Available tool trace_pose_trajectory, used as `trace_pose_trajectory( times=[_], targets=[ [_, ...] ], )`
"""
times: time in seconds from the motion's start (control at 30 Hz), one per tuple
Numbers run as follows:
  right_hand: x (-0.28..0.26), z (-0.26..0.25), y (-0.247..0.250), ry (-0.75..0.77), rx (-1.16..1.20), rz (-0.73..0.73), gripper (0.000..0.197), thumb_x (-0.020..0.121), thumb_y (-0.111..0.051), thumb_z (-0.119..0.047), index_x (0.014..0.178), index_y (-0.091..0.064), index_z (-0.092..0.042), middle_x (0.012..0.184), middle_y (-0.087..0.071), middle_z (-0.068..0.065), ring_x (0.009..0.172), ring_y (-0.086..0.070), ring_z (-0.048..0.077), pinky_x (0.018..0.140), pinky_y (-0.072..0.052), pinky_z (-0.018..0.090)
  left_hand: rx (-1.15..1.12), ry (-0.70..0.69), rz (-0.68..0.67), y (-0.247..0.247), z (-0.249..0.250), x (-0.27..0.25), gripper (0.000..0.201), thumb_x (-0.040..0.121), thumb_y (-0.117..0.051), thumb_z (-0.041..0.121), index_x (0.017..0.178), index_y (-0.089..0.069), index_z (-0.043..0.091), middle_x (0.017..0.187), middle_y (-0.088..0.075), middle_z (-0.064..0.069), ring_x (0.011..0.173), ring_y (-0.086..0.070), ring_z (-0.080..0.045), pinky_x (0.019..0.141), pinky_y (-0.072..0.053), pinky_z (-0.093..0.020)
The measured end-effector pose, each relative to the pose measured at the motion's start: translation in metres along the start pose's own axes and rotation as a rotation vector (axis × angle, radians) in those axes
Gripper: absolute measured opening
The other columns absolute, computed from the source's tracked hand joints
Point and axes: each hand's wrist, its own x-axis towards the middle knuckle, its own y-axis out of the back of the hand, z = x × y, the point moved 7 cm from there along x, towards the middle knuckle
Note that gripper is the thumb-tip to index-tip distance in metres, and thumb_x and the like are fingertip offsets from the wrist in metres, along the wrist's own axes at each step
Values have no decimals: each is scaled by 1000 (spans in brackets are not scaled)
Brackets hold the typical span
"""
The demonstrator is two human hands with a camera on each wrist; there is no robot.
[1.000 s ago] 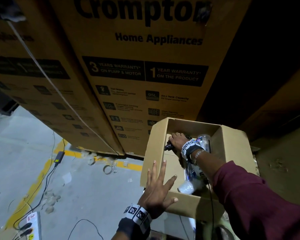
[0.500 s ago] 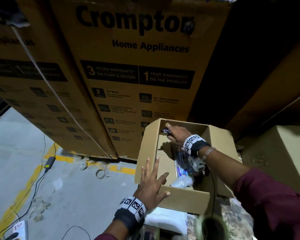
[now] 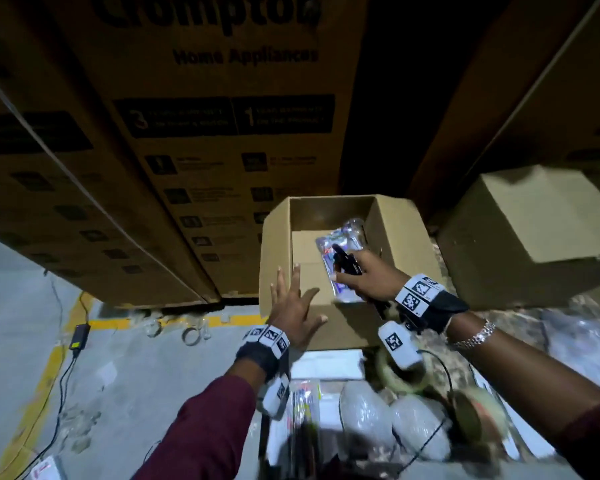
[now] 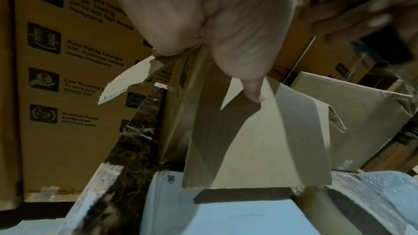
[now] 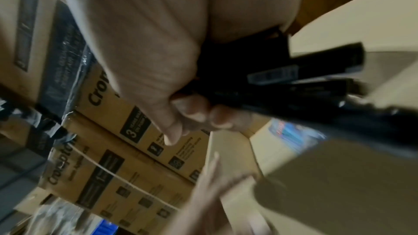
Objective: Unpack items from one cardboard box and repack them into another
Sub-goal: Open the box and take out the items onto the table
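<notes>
An open cardboard box point(image 3: 278, 244) stands at centre in the head view. My left hand point(image 3: 293, 303) lies flat with spread fingers against the box's near left corner. In the left wrist view its thumb point(image 4: 253, 94) presses the cardboard wall point(image 4: 260, 140). My right hand point(image 3: 357, 275) hovers over the box's near side and grips several black sticks point(image 3: 343, 261). They show as long dark bars point(image 5: 294, 85) in the right wrist view. A clear plastic packet point(image 3: 343, 237) with blue print lies under that hand, with the thumb on it. I cannot tell whether the hand carries it.
A closed cardboard box point(image 3: 527, 237) sits to the right. Large printed cartons point(image 3: 222, 116) wall off the back. Near me lie bubble-wrapped bundles point(image 3: 368, 414), a tape roll point(image 3: 399, 379) and a white box point(image 3: 326, 365). On the grey floor at left are a yellow line and a power adapter point(image 3: 79, 336) with its cable.
My right hand has drawn back from the box's far wall toward its near side, bringing the black sticks along. The left hand has stayed on the near left corner.
</notes>
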Motion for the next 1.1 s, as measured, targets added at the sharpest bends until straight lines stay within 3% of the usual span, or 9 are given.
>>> trace_pose_trajectory(
  times=[0.07,0.17,0.33,0.47,0.63,0.7,0.8,0.9,1.1],
  targets=[
    [-34,6,-18,3,8,-23,12,93,-69,-29,91,-57,-32,81,-62,-16,73,-59,-8,66,-43,16,6,-1,-10,0,1,-1,70,91,-58,63,152,-40,32,167,24,-6,149,27,-45,121,3,-65],
    [-72,35,-47,-94,55,27,15,94,-68,-21,104,-61,-14,100,-68,1,95,-65,17,79,-50,29,16,1,-4,0,1,0,68,91,-59,62,150,-43,31,168,18,-10,149,23,-47,121,2,-65],
    [-121,73,-109,-259,25,81,32,94,-63,-30,119,-51,-15,107,-65,2,100,-63,23,86,-51,39,55,-7,-5,1,1,1,68,91,-57,64,149,-44,30,169,11,-14,149,19,-50,121,-1,-66],
    [-135,76,-152,-329,14,88,35,96,-59,-22,125,-42,-15,105,-67,8,94,-65,27,82,-54,44,56,-19,9,1,1,1,68,91,-57,64,147,-45,29,169,7,-15,150,18,-50,119,0,-67],
    [-134,76,-196,-492,-164,31,52,100,-47,-17,146,-25,-8,118,-61,18,104,-61,35,74,-46,36,73,-34,19,0,1,2,67,91,-57,64,147,-45,28,169,3,-15,150,17,-51,118,0,-67],
    [-133,74,-209,-537,-204,19,48,97,-47,-9,142,-31,-5,118,-60,19,106,-61,36,73,-44,36,74,-37,18,-1,0,3,67,92,-56,64,147,-45,28,169,3,-15,149,17,-51,118,1,-67],
    [-135,76,-224,-586,-240,2,39,92,-52,-2,129,-41,-2,119,-61,20,109,-62,38,83,-50,41,78,-33,14,0,0,3,66,92,-55,65,147,-45,29,169,2,-14,150,18,-51,118,1,-67],
    [-137,80,-238,-620,-240,1,46,91,-52,1,135,-38,0,127,-57,18,117,-59,37,90,-48,40,91,-36,11,1,1,3,66,92,-55,64,146,-47,28,169,-2,-14,150,17,-51,119,0,-67],
    [-136,87,-250,-607,-261,46,73,88,-56,9,150,-18,2,144,-40,18,123,-55,38,98,-45,43,99,-45,0,2,2,2,65,92,-55,64,146,-47,29,168,-6,-13,150,16,-51,119,-1,-67]
  ],
)
